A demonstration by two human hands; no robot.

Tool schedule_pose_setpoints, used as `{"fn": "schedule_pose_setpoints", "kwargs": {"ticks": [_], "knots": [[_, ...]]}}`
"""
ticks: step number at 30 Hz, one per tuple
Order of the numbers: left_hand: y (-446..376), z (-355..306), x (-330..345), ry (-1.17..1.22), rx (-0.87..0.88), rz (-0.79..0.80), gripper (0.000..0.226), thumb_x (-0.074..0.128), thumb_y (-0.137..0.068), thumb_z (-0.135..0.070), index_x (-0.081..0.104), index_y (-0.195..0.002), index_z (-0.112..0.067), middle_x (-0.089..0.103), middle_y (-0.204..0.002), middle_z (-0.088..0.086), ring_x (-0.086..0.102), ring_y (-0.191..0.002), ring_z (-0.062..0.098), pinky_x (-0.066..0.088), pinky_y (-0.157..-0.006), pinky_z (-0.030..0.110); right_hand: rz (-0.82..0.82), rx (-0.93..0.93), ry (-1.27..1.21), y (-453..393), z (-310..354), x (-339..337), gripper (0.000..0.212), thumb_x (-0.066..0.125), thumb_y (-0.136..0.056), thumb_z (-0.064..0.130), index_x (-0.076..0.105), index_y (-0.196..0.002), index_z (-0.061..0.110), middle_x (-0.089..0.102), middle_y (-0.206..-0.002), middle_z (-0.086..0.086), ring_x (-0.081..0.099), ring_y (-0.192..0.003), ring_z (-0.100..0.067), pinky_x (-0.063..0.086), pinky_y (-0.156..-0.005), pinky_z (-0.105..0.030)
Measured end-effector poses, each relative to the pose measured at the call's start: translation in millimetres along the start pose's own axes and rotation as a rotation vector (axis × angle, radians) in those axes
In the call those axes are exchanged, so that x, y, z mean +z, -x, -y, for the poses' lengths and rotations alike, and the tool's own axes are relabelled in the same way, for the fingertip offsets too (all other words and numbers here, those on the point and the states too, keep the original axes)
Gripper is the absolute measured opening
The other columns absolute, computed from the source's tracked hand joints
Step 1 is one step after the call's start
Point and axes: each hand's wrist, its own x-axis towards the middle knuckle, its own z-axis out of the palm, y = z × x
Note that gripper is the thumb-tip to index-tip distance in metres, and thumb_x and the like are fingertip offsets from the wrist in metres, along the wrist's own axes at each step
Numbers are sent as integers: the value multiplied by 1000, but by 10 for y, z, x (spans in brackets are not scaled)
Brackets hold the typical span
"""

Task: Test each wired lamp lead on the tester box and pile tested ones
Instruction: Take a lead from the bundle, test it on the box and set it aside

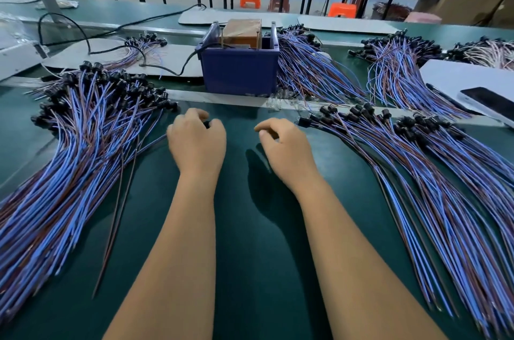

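The blue tester box (239,69), with a brown block inside it, stands on the far side of the green bench. My left hand (196,142) is in front of the box, fingers closed on the black socket of a lamp lead (207,124) whose blue and brown wires trail off to the left. A big pile of leads (83,131) fans out on the left. My right hand (283,147) hovers at centre right, loosely curled with nothing visible in it. Just right of it lies another pile of leads (417,172).
More bundles of leads (306,67) lie beside and behind the box. A black power cable (69,25) runs to the box from the left. A phone (489,103) rests on a white sheet at the right. A metal rail (222,99) crosses the bench.
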Motion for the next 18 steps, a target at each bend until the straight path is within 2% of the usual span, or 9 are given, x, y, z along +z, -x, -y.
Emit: {"fn": "schedule_pose_setpoints", "kwargs": {"ticks": [3, 5, 6, 9, 11, 14, 15, 17, 18], "knots": [[105, -187, 32, 593, -11, 75, 16, 52, -87, -19, 63, -97, -24, 68, -85, -10, 64, -84, 15, 49, -77, 29, -20, 77, -253, 18, 35, -19, 21, 47, -99, 17, 68, -95, 18, 67, -86, 3, 61, -87, -16, 48, -81, -31], [146, -273, 61, 902, 20, 214, 16, 52, -84, -16, 66, -91, -20, 69, -78, -5, 65, -79, 16, 51, -76, 26, -14, 119, -418, 9, 54, -22, 27, 42, -103, 20, 66, -89, 18, 68, -85, -7, 63, -81, -19, 51, -79, -34], [160, -298, 77, 1014, 46, 298, 17, 51, -84, -15, 67, -88, -16, 70, -76, -1, 65, -78, 17, 52, -76, 26, -1, 143, -534, 3, 65, -30, 31, 38, -105, 22, 65, -89, 18, 68, -85, -11, 62, -78, -20, 51, -75, -30], [190, -353, 104, 1227, 56, 600, 27, 47, -87, -19, 71, -82, -8, 71, -74, 8, 66, -71, 22, 52, -65, 29, 45, 187, -793, -25, 59, -94, 38, 34, -107, 29, 67, -95, 14, 64, -82, -11, 62, -70, -16, 52, -67, -22], [213, -369, 100, 1227, 25, 835, 35, 44, -90, -25, 74, -77, -11, 71, -73, 10, 66, -67, 21, 52, -60, 27, 49, 202, -871, -44, 31, -145, 33, 40, -104, 27, 68, -92, 12, 59, -79, -12, 56, -68, -16, 50, -65, -26], [243, -368, 77, 1055, -6, 1106, 41, 42, -90, -30, 74, -70, -14, 70, -69, 9, 66, -65, 19, 54, -65, 25, 19, 305, -940, -51, 17, -199, 31, 44, -104, 23, 69, -91, 10, 54, -63, -13, 45, -50, -19, 39, -43, -21], [251, -368, 69, 968, -14, 1157, 41, 43, -88, -33, 74, -69, -14, 70, -69, 10, 66, -66, 19, 55, -66, 25, 20, 340, -946, -52, 16, -202, 26, 48, -102, 21, 69, -92, 10, 55, -65, -16, 45, -51, -22, 38, -45, -23], [269, -378, 61, 804, -18, 1208, 41, 46, -87, -36, 73, -65, -14, 69, -68, 11, 67, -65, 19, 56, -70, 27, 40, 391, -954, -51, 14, -213, 16, 55, -99, 17, 68, -94, 9, 60, -77, -24, 49, -66, -29, 40, -56, -31], [279, -385, 62, 750, -25, 1212, 41, 47, -89, -34, 72, -64, -13, 69, -67, 12, 67, -64, 19, 55, -71, 29, 58, 397, -964, -46, 3, -224, 13, 57, -97, 15, 67, -97, 8, 66, -80, -22, 52, -70, -31, 42, -60, -33]]}}
